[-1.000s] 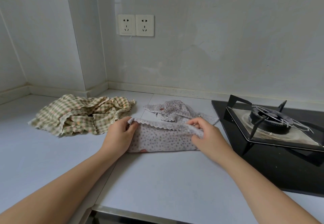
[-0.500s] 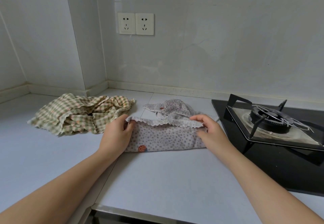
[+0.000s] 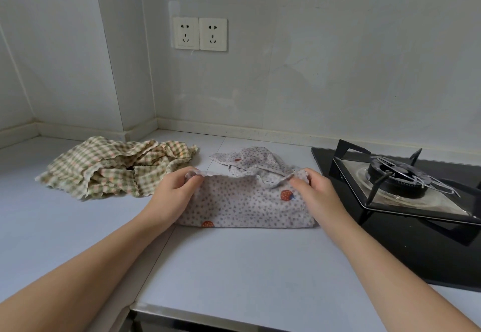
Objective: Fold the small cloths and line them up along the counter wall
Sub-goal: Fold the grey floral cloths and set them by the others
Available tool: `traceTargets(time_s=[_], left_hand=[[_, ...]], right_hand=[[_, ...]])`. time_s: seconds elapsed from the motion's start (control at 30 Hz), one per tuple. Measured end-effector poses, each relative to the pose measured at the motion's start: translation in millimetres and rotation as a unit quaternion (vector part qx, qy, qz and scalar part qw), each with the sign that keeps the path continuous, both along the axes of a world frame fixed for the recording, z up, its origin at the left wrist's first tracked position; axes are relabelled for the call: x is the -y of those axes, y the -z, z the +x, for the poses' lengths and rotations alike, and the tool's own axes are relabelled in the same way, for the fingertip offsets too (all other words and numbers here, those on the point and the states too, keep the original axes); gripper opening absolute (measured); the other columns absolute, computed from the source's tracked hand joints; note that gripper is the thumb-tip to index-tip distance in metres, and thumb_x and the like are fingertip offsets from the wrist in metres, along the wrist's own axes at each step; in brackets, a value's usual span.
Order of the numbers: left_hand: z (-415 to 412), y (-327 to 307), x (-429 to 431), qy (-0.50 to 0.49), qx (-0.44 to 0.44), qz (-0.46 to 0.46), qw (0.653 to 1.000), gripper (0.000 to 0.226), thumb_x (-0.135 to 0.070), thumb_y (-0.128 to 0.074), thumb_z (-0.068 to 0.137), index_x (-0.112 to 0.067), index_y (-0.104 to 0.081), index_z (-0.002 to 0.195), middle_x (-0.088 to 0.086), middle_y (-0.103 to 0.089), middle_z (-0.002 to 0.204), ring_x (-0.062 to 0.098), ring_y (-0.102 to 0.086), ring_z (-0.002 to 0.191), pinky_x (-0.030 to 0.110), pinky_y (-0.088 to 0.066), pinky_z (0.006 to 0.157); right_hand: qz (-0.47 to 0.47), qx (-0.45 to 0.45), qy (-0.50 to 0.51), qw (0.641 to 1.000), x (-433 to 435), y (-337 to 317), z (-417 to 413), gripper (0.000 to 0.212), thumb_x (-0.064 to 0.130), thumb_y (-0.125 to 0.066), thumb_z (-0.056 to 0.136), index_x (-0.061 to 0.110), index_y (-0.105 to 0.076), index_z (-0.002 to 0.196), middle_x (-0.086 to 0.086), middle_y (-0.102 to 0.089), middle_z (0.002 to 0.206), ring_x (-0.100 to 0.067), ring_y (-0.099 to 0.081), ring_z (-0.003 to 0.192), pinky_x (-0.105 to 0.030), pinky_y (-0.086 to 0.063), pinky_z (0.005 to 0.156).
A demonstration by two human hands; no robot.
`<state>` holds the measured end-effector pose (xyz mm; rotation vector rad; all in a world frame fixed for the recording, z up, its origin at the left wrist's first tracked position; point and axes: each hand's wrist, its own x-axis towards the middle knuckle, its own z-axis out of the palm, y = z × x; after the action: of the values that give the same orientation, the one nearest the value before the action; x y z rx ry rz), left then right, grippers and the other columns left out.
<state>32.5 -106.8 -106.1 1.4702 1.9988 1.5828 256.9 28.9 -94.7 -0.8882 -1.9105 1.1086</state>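
A: The hands?
B: Left hand [image 3: 173, 196] and right hand [image 3: 316, 193] are extended, grips clamped on far corners of the dotted cloth [image 3: 244, 203].
A: Where is it laid?
B: On the bench [image 3: 247, 266], just beside the stove [image 3: 398, 175].

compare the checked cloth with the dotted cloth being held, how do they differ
Pattern: the checked cloth has green and peach checks; the dotted cloth is pale with small dots. State: the checked cloth lies crumpled and untouched; the dotted cloth is folded over, its far edge pinched by the left hand and right hand. Both have scalloped edges.
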Motion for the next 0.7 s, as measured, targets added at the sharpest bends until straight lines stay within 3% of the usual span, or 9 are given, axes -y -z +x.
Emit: traceTargets(time_s=[0.07,0.2,0.37,0.53,0.7], left_hand=[[-2,-1,2,0.024,0.015,-0.080,0.996,0.040,-0.031,-0.047,0.099,-0.005,-0.050,0.069,-0.006,-0.045,0.062,0.004,-0.043,0.059,0.020,-0.033,0.061],[-3,-3,0,0.002,0.042,-0.171,0.984,0.037,-0.032,-0.048,0.098,-0.007,-0.055,0.072,0.005,-0.050,0.067,0.018,-0.048,0.065,0.027,-0.033,0.061],[3,-8,-3,-0.101,-0.103,-0.231,0.962,0.041,-0.023,-0.044,0.099,-0.011,-0.032,0.062,0.004,-0.034,0.058,0.016,-0.031,0.053,0.031,-0.020,0.050],[-1,1,-4,-0.148,-0.191,-0.210,0.947,0.042,-0.022,-0.043,0.098,-0.010,-0.034,0.059,0.005,-0.042,0.055,0.017,-0.038,0.053,0.030,-0.024,0.048],[0,14,-3,-0.180,-0.300,-0.156,0.924,0.039,-0.023,-0.046,0.095,-0.014,-0.036,0.058,0.004,-0.046,0.054,0.021,-0.044,0.052,0.028,-0.024,0.045]], right_hand=[[-0.021,0.010,0.027,0.999,-1,-2,1,0.035,0.036,-0.052,0.077,0.001,-0.052,0.084,-0.012,-0.051,0.075,-0.016,-0.048,0.073,-0.033,-0.034,0.069],[-0.003,0.136,0.072,0.988,-8,5,3,0.026,0.019,-0.050,0.089,0.014,-0.035,0.068,-0.001,-0.033,0.063,-0.017,-0.033,0.060,-0.031,-0.020,0.057],[0.058,0.221,0.081,0.970,-8,7,2,0.023,0.019,-0.043,0.095,0.012,-0.040,0.073,-0.002,-0.044,0.065,-0.018,-0.041,0.059,-0.031,-0.026,0.052],[0.118,0.224,0.098,0.963,-7,10,-1,0.023,0.024,-0.042,0.096,0.010,-0.044,0.078,-0.007,-0.052,0.070,-0.022,-0.048,0.063,-0.033,-0.032,0.055],[0.145,0.183,0.116,0.965,-9,14,-3,0.033,0.020,-0.047,0.094,0.013,-0.033,0.066,-0.003,-0.040,0.056,-0.018,-0.037,0.051,-0.033,-0.024,0.050]])
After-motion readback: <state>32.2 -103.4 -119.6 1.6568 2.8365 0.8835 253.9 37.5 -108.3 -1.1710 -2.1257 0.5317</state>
